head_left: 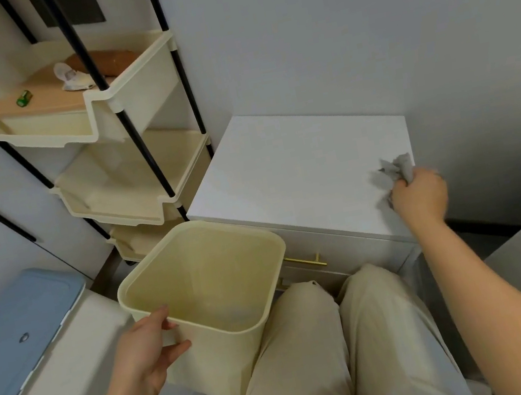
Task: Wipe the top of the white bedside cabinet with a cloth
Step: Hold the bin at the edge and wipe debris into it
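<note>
Soft, even indoor light fills the scene, casting only faint shadows. The white cabinet top [296, 170] shows a mild sheen. Wide-angle distortion bends the shelf poles [132, 129] at left; the right hand [420, 195] is slightly motion-blurred.

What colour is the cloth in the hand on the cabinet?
Grey. The cloth is bunched in the right hand; the head view shows it.

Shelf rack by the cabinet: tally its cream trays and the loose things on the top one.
Cream trays on the rack: 3
Green battery: 1
White crumpled wrapper: 1
Brown object: 1
Total: 6
</note>
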